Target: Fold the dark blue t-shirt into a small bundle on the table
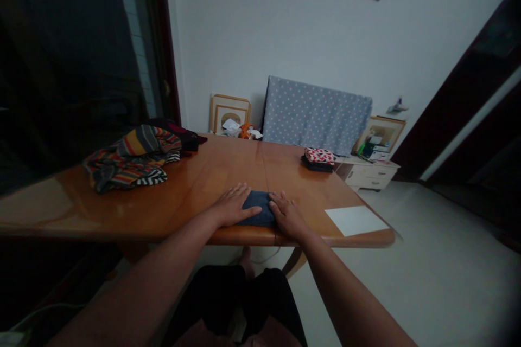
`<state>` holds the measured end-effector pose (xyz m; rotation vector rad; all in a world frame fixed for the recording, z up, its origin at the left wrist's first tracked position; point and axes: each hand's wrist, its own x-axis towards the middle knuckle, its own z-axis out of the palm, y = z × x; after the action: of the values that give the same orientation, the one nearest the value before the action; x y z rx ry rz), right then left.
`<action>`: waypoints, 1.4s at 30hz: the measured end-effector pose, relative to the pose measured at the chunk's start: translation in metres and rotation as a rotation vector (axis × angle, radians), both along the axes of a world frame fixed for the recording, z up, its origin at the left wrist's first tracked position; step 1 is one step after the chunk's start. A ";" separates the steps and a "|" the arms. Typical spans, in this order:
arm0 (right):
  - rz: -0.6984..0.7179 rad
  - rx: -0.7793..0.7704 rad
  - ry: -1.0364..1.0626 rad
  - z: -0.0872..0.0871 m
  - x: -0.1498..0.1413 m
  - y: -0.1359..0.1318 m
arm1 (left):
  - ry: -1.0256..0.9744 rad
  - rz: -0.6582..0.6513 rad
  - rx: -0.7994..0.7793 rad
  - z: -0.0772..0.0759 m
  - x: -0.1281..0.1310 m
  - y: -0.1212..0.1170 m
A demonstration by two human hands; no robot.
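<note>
A dark blue folded cloth [259, 209], possibly denim, lies near the front edge of the wooden table [228, 160]. On its left side rests my left hand [235, 205], open, fingers stretched forward and the thumb lying across the cloth. My right hand [286, 213] is also open and presses down flat on the cloth's right side. Parts of the cloth are covered by both hands, so its full outline is hidden.
A rumpled heap of striped clothing [134, 157] lies on the table's left. Folded garments [319, 158], red-and-white patterned on black, sit at the back right. A white sheet [356, 220] lies near the right corner. Behind stands something draped in dotted grey cloth [315, 116].
</note>
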<state>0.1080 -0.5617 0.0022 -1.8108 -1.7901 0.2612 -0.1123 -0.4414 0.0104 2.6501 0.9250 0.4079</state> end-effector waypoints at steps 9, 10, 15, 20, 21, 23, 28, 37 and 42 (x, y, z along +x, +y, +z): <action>0.151 0.330 -0.043 -0.004 0.007 -0.028 | -0.424 -0.046 0.089 0.011 -0.041 -0.011; 0.171 0.339 -0.077 -0.004 0.005 -0.032 | -0.432 -0.078 0.100 0.011 -0.046 -0.016; 0.230 0.358 -0.247 -0.002 -0.008 -0.044 | -0.343 -0.163 0.159 0.008 -0.062 -0.042; 0.253 0.308 -0.400 0.005 -0.012 -0.046 | -0.238 -0.134 0.173 0.010 -0.065 -0.053; 0.252 0.298 -0.432 0.007 -0.013 -0.046 | -0.219 -0.121 0.179 0.011 -0.064 -0.054; 0.255 0.281 -0.494 0.013 -0.017 -0.045 | -0.190 -0.108 0.199 0.014 -0.063 -0.054; 0.228 0.224 -0.596 0.024 -0.027 -0.037 | -0.157 -0.111 0.277 0.019 -0.060 -0.058; 0.131 0.142 -0.447 0.030 -0.011 -0.016 | -0.076 0.003 0.405 0.017 -0.046 -0.065; 0.178 0.181 -0.474 0.026 -0.013 -0.025 | -0.039 0.029 0.436 0.013 -0.043 -0.062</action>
<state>0.0954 -0.5867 0.0285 -1.6799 -2.2181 -0.2812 -0.1548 -0.5031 0.0230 3.0024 0.9530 0.7405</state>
